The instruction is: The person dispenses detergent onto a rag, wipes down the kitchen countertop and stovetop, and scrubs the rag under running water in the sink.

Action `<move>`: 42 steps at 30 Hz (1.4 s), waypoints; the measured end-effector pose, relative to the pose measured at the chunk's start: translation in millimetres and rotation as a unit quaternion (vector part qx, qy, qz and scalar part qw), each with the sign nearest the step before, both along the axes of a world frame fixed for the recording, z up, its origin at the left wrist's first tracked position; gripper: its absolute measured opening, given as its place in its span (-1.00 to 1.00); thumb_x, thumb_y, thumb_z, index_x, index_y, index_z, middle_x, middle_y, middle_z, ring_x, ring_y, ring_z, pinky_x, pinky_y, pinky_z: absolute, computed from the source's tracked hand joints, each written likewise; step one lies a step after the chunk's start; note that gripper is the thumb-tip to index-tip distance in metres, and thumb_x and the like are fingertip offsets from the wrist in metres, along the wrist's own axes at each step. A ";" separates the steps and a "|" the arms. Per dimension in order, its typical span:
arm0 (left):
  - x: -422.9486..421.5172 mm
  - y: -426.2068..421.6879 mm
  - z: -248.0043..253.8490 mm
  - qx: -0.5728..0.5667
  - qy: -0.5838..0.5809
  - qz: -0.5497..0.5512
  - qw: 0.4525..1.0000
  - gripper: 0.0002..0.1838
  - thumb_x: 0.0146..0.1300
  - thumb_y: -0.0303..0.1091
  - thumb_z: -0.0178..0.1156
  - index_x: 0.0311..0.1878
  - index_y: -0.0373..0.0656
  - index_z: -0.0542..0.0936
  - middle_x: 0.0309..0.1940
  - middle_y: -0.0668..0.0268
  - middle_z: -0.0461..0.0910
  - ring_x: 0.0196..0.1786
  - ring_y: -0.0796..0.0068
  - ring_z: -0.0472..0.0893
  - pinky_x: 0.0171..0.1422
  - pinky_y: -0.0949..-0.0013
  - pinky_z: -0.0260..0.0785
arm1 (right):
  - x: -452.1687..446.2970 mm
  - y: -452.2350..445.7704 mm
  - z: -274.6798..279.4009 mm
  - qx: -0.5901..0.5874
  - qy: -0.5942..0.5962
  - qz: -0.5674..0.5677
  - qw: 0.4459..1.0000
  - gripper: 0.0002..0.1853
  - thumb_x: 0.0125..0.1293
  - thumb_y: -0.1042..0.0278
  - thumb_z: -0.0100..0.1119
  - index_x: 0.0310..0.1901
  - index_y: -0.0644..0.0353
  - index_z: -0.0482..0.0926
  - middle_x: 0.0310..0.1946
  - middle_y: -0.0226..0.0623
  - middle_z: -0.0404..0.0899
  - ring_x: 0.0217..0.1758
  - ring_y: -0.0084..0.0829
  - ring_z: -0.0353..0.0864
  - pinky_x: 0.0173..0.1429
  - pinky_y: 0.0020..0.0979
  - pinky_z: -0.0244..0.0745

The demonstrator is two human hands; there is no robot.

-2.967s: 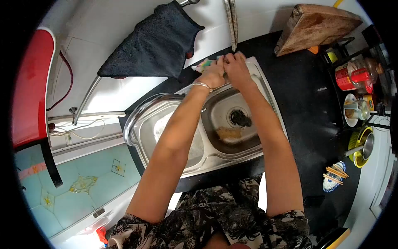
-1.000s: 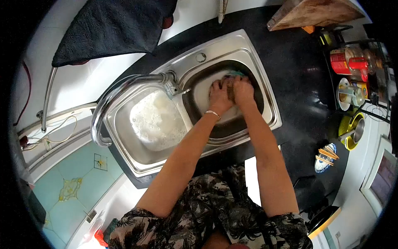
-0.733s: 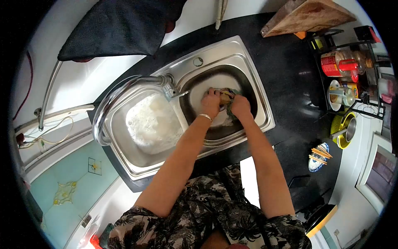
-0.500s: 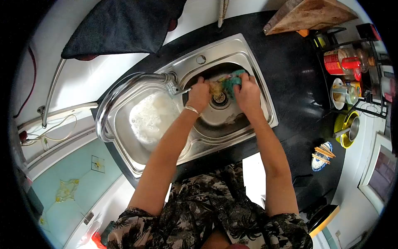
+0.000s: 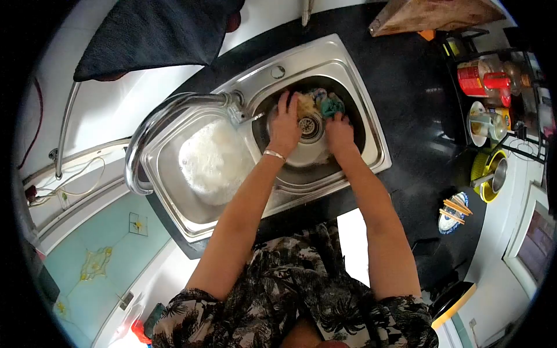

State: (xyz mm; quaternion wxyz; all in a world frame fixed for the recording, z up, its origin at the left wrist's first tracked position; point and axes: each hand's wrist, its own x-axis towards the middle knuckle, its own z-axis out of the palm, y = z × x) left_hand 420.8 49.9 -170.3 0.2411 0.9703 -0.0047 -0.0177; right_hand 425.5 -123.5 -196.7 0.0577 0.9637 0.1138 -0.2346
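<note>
In the head view, my left hand [image 5: 285, 123] is inside the right-hand sink bowl [image 5: 278, 174], left of the drain [image 5: 308, 127]. Its fingers stretch toward the back wall, apart, beside a yellowish scrubbing cloth [image 5: 306, 104]. To the right of the drain, my right hand [image 5: 340, 134] has its fingers bent at the lower edge of a green scrubbing cloth [image 5: 332, 106]. They seem to pinch that edge, though the fingertips are partly hidden. A small blue-and-white piece [image 5: 318, 93] lies between and behind the two cloths.
Foamy water [image 5: 212, 162] fills part of the left bowl, under the curved chrome tap [image 5: 156, 119]. On the dark counter to the right are a patterned dish [image 5: 454, 213] with wooden sticks, a yellow colander [image 5: 479, 168] and a jar rack [image 5: 516, 139]. A wooden board [image 5: 435, 16] leans behind.
Both hands have come down lower in the bowl. My left hand has released the yellowish cloth and spread its fingers. The cloths now lie against the bowl's back, behind the drain.
</note>
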 end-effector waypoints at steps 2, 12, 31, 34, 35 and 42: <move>-11.0 -8.1 31.6 0.142 -0.014 -0.034 0.989 -0.11 0.12 -0.64 0.25 0.56 -0.15 0.19 0.53 0.01 0.17 0.38 -0.11 0.45 0.35 0.05 0.43 | -10.2 3.8 2.6 -0.048 0.055 -0.005 0.997 -0.60 0.33 0.35 0.34 0.16 0.29 0.59 0.31 0.07 0.37 0.26 0.04 0.53 0.07 -0.12 0.73; -20.4 19.3 -26.6 -0.025 0.209 -0.318 0.924 -0.61 0.14 -0.60 0.18 0.08 -0.26 0.65 -0.04 -0.05 0.67 0.09 -0.08 0.65 0.19 0.01 0.50 | -26.3 37.6 -9.8 0.074 0.300 -0.050 0.950 -0.62 0.27 0.27 0.30 0.06 0.30 0.66 0.14 0.09 0.58 0.07 0.01 0.70 -0.03 -0.01 0.72; -31.0 87.6 62.7 0.036 0.204 -0.332 0.920 -0.53 0.20 -0.49 0.10 0.21 -0.28 0.60 -0.11 -0.12 0.60 -0.02 -0.17 0.62 0.08 -0.02 0.50 | -75.7 86.7 33.4 0.607 0.309 -0.386 0.622 -0.57 0.44 0.47 0.05 0.32 0.26 0.51 -0.02 -0.33 0.65 0.02 -0.43 0.64 0.09 -0.27 0.56; -61.4 116.1 99.4 -0.072 0.150 -0.297 0.940 -0.49 0.26 -0.50 0.04 0.31 -0.20 0.55 -0.05 -0.10 0.51 0.01 -0.17 0.56 0.12 -0.01 0.46 | -103.4 107.6 63.3 0.634 0.301 -0.355 0.618 -0.58 0.41 0.48 0.04 0.28 0.27 0.53 -0.06 -0.26 0.67 -0.02 -0.32 0.67 0.03 -0.22 0.59; -75.4 130.5 105.4 -0.072 0.154 -0.291 0.942 -0.49 0.27 -0.52 0.04 0.32 -0.17 0.55 -0.05 -0.05 0.51 0.00 -0.10 0.56 0.12 0.03 0.46 | -117.0 121.8 74.4 0.642 0.302 -0.336 0.619 -0.59 0.39 0.48 0.05 0.26 0.28 0.54 -0.07 -0.21 0.68 -0.04 -0.26 0.69 0.01 -0.20 0.59; -158.3 204.0 134.1 -0.343 0.162 -0.146 0.914 -0.41 0.21 -0.69 0.10 0.32 -0.05 0.57 -0.11 0.16 0.50 -0.09 0.31 0.55 -0.02 0.38 0.43 | -202.7 187.4 148.2 0.582 -0.014 -0.159 0.797 -0.65 0.19 0.46 0.17 0.04 0.25 0.62 -0.13 0.14 0.62 -0.01 0.17 0.62 0.09 0.03 0.52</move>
